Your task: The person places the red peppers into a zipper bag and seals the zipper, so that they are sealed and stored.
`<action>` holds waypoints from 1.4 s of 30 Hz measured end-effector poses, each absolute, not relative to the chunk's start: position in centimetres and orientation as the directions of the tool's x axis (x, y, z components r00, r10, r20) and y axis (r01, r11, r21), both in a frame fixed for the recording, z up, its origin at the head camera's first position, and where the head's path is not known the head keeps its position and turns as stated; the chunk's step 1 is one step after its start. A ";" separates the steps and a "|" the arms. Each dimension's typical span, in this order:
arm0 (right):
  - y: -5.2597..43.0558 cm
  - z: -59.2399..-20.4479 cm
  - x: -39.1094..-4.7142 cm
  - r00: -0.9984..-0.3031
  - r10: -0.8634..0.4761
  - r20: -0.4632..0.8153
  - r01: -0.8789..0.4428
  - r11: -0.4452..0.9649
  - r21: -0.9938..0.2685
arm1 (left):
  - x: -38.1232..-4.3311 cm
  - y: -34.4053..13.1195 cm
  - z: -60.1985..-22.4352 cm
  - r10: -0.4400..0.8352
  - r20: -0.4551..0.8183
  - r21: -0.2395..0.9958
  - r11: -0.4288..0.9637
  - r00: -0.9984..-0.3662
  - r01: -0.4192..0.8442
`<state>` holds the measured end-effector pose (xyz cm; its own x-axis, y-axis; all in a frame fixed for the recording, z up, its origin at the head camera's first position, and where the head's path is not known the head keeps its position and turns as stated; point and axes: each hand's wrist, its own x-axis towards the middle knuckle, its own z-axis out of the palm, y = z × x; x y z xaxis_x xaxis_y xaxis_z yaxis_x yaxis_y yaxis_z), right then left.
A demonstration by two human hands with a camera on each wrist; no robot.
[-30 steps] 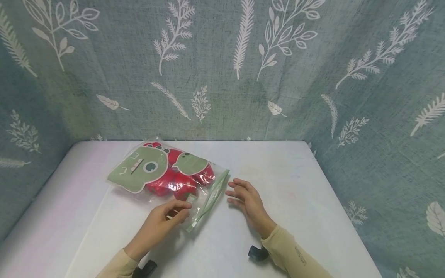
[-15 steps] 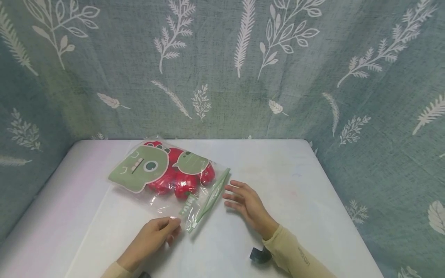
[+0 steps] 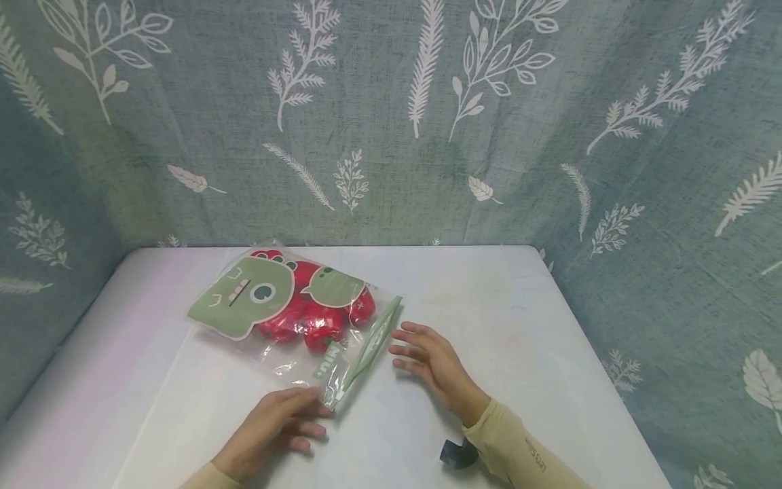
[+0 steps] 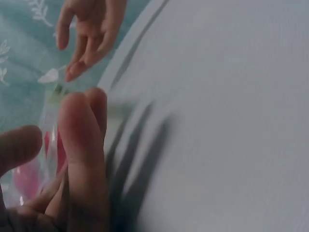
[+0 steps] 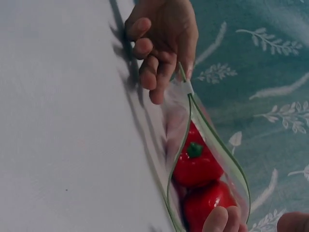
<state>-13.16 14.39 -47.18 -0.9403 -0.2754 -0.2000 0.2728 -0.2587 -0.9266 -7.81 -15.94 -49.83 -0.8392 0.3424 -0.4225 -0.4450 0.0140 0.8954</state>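
Note:
A clear zip bag [image 3: 263, 302] with a green cartoon print lies at the left of the table, holding several red bell peppers [image 3: 324, 326]. Its green-edged mouth points right and gapes in the right wrist view, where two peppers [image 5: 198, 164] and a white slider [image 5: 189, 87] at one end show. My left hand [image 3: 269, 424] is beside the near corner of that mouth, fingers loosely extended; whether it touches the bag is unclear. Just right of the mouth, my right hand [image 3: 436, 367] hovers with fingers apart and slightly bent, holding nothing.
The white table [image 3: 519, 407] extends to the right of the bag. Behind it and at both sides hangs a green leaf-patterned curtain [image 3: 391, 190]. A dark piece [image 3: 458, 454] sits at my right wrist.
My left hand moved off the bag's near edge toward me, then its fingers spread out by the slider corner. The near flap with lettering now lies flatter. My right hand barely shifted.

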 end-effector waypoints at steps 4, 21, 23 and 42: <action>14.1 -47.4 -13.0 -0.929 -0.308 -0.206 0.288 -0.251 -0.924 | -7.6 -15.4 -50.0 0.344 -0.426 0.875 -0.080 -0.837 -0.478; 11.0 -48.9 -11.4 -0.792 -0.518 -0.323 0.452 -0.143 -0.880 | -7.5 -13.2 -48.9 0.350 -0.416 0.836 -0.215 -0.839 -0.504; 10.4 -49.0 -11.2 -0.773 -0.543 -0.328 0.452 -0.109 -0.885 | -7.6 -13.1 -48.8 0.343 -0.412 0.842 -0.209 -0.844 -0.497; 6.8 -49.4 -10.2 -0.819 -0.462 -0.340 0.400 -0.036 -0.916 | -7.8 -13.4 -48.8 0.315 -0.375 0.875 -0.190 -0.872 -0.445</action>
<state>-10.21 6.83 -49.44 -0.8192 -0.4618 -0.3400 0.4002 -0.0357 -0.9158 -7.75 -13.44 -48.85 -0.8717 0.3154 -0.3751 -0.4453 -0.1901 0.8750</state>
